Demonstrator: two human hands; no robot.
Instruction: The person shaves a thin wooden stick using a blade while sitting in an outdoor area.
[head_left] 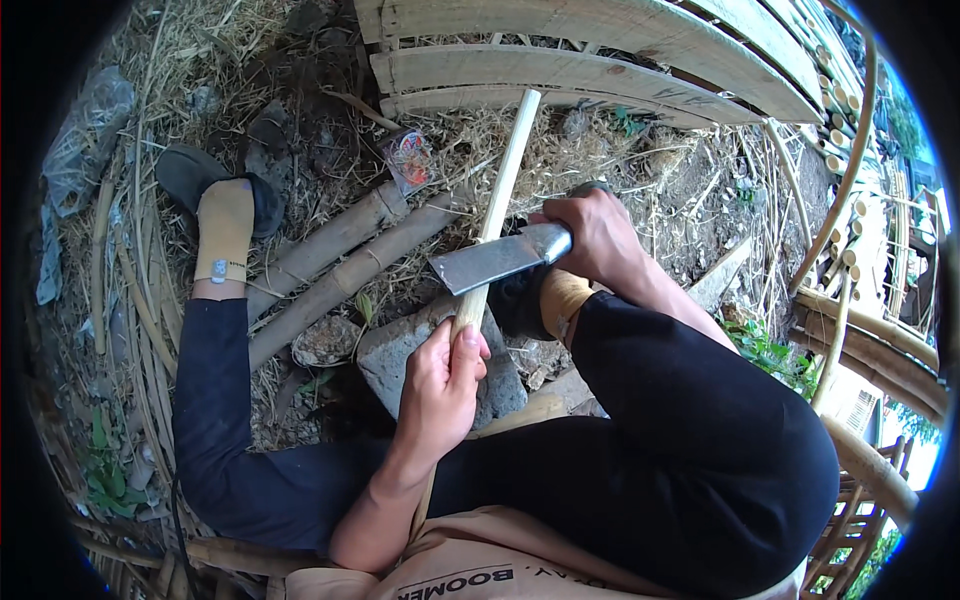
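My left hand (441, 385) is wrapped round the lower part of a pale split bamboo strip (508, 165), which slants up and slightly right in front of me. My right hand (597, 236) grips the handle end of a machete (492, 263) with a broad metal blade. The blade lies across the strip, a little above my left fist, its broad tip pointing left. Fingers hide most of the machete's handle. Below the left fist the strip's lower part runs behind my forearm. A grey stone block (390, 350) sits on the ground beneath the left hand.
Two thick bamboo poles (335, 240) lie on the straw-strewn ground to the left. A slatted wooden panel (560, 75) stands at the far side. Cut bamboo (850, 215) is stacked at the right. My bent right leg (700, 420) is close to the right forearm.
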